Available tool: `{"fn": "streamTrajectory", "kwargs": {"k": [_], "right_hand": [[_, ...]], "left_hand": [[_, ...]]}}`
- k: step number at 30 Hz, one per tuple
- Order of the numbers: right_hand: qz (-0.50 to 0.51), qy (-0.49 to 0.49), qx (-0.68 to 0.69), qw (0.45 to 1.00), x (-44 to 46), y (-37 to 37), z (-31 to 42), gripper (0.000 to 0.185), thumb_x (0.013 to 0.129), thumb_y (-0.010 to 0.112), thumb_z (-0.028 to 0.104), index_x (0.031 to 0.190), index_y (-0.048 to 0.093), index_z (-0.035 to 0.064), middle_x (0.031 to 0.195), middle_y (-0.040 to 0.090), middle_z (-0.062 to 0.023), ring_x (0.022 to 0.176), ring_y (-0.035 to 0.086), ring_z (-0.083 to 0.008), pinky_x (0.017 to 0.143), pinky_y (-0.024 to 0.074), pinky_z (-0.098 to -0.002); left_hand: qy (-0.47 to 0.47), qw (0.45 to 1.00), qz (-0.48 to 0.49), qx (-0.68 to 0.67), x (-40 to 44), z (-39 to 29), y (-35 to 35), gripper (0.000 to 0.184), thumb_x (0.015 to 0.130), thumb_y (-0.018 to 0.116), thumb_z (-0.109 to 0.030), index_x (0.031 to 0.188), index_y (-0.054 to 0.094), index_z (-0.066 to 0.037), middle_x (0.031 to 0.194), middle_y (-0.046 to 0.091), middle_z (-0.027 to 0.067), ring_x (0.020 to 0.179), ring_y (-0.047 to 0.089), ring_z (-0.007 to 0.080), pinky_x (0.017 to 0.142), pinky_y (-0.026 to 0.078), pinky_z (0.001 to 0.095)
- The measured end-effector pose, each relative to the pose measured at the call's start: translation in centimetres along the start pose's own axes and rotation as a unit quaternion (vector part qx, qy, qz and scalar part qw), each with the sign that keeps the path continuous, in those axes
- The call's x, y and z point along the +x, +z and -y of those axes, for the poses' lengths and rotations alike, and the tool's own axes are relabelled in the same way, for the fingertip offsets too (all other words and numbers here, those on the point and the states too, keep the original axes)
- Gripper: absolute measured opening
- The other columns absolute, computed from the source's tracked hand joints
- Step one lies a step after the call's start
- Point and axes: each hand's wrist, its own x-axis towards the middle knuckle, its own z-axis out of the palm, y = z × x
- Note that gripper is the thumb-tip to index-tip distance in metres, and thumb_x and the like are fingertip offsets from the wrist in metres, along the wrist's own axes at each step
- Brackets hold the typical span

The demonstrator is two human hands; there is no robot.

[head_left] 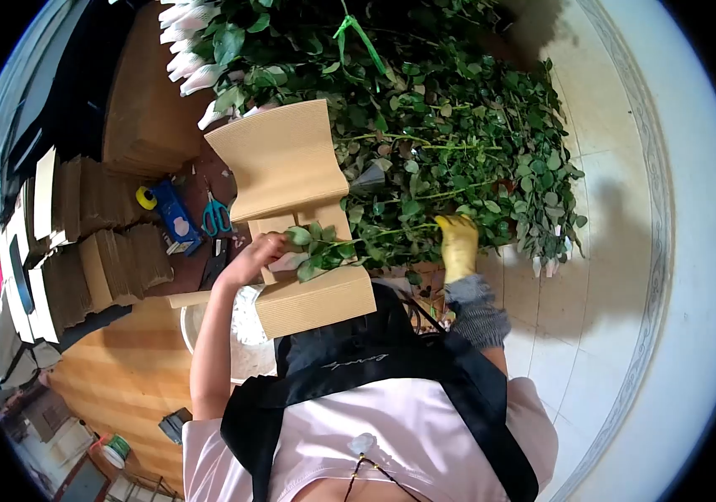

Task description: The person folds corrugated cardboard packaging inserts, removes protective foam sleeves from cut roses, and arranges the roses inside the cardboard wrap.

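A leafy rose stem point(328, 249) lies across an opened sheet of corrugated cardboard point(316, 303), its pale bud point(289, 261) toward the left. My bare left hand point(262, 251) is at the bud end, fingers curled by the bud and a small cardboard piece; what they pinch is hidden. My right hand point(459, 243), in a yellow glove, closes around the stem's lower part on the right. The cardboard's upper flap point(282, 159) stands raised beyond my hands. A large pile of leafy rose stems point(450, 125) fills the area behind and to the right.
White-sleeved flower heads point(190, 46) line the pile's upper left. Blue-handled scissors point(216, 216), a blue box point(175, 217) and a yellow tape roll point(146, 197) lie left. Stacks of folded cardboard point(98, 201) stand further left. A white bucket point(249, 322) is under the table edge.
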Motion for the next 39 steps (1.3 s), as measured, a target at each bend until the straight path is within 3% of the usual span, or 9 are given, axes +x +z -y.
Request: {"fn": "streamTrajectory", "kwargs": {"k": [2,6,10,13,14,15,20,26,39], "right_hand": [[0.223,0.049,-0.051,0.972,-1.4,3.0,-1.1,0.028,0.082,0.059,-0.001,0.102,0.075,0.0087,0.095,0.073,-0.0124,0.089,0.068,-0.0309,0.089,0.0547,-0.0400],[0.488,0.136,0.119,0.854,6.9,-6.3,-1.0,0.050,0.093,0.062,0.017,0.142,0.051,0.0100,0.137,0.059,-0.0143,0.124,0.058,-0.0287,0.106,0.0458,-0.0388],[0.116,0.023,0.348,0.930,15.9,-6.9,1.0,0.050,0.095,0.061,0.019,0.143,0.049,0.0097,0.135,0.060,-0.0141,0.125,0.056,-0.0285,0.108,0.0427,-0.0370],[-0.019,0.005,0.111,0.994,22.8,0.0,0.3,0.044,0.094,0.060,0.019,0.136,0.054,0.0063,0.116,0.068,-0.0148,0.107,0.063,-0.0314,0.097,0.0489,-0.0413],[-0.033,-0.025,-0.005,0.999,24.1,2.2,0.0,0.044,0.094,0.060,0.019,0.135,0.054,0.0069,0.112,0.068,-0.0159,0.102,0.063,-0.0332,0.096,0.0482,-0.0426],[0.190,0.087,0.002,0.978,24.9,3.1,0.9,0.042,0.090,0.063,0.022,0.128,0.058,0.0057,0.102,0.068,-0.0183,0.094,0.065,-0.0348,0.094,0.0485,-0.0452],[-0.019,-0.020,-0.083,0.996,22.2,1.2,1.1,0.028,0.081,0.074,0.023,0.106,0.068,0.0128,0.073,0.066,-0.0069,0.074,0.065,-0.0279,0.088,0.0478,-0.0442],[-0.193,0.120,-0.332,0.915,19.0,-8.5,-4.3,0.037,0.075,0.069,0.007,0.111,0.070,0.0160,0.088,0.069,-0.0072,0.095,0.062,-0.0259,0.095,0.0421,-0.0445],[0.019,-0.097,0.111,0.989,3.0,-8.6,-3.2,0.038,0.073,0.063,-0.009,0.108,0.067,0.0043,0.104,0.069,-0.0154,0.104,0.064,-0.0361,0.103,0.0435,-0.0513]], "left_hand": [[0.212,0.887,0.021,0.410,0.0,0.6,1.0,0.039,0.090,0.068,-0.029,0.122,0.064,-0.007,0.112,0.058,0.0163,0.106,0.060,0.0333,0.096,0.049,0.0398],[0.248,0.872,-0.067,0.417,-0.7,1.9,2.8,0.039,0.078,0.075,-0.012,0.116,0.066,-0.006,0.112,0.056,0.0162,0.108,0.058,0.0355,0.094,0.049,0.0413],[0.242,0.879,-0.087,0.402,-0.3,1.8,2.9,0.038,0.079,0.075,-0.011,0.115,0.065,-0.006,0.112,0.057,0.0162,0.109,0.058,0.0353,0.094,0.049,0.0410],[0.230,0.893,-0.092,0.376,-0.3,2.0,2.8,0.037,0.079,0.074,-0.011,0.115,0.065,-0.005,0.111,0.058,0.0165,0.110,0.058,0.0350,0.094,0.048,0.0406],[0.232,0.893,-0.090,0.376,-0.3,2.1,2.8,0.037,0.079,0.074,-0.011,0.115,0.065,-0.006,0.111,0.058,0.0164,0.110,0.058,0.0352,0.095,0.048,0.0405],[0.234,0.892,-0.088,0.377,-0.4,2.2,2.8,0.038,0.079,0.074,-0.011,0.115,0.065,-0.006,0.112,0.058,0.0162,0.109,0.058,0.0354,0.095,0.048,0.0404],[0.257,0.881,-0.097,0.385,-0.6,2.5,2.9,0.038,0.079,0.074,-0.010,0.116,0.065,-0.007,0.111,0.057,0.0160,0.108,0.058,0.0357,0.095,0.048,0.0403],[0.262,0.886,-0.100,0.369,-0.5,2.6,2.9,0.037,0.079,0.073,-0.010,0.115,0.065,-0.006,0.112,0.057,0.0161,0.110,0.057,0.0361,0.095,0.048,0.0406],[0.137,0.956,-0.073,0.248,0.8,3.4,1.1,0.042,0.091,0.071,-0.023,0.123,0.059,0.001,0.105,0.069,0.0163,0.097,0.065,0.0242,0.087,0.051,0.0348]]}}
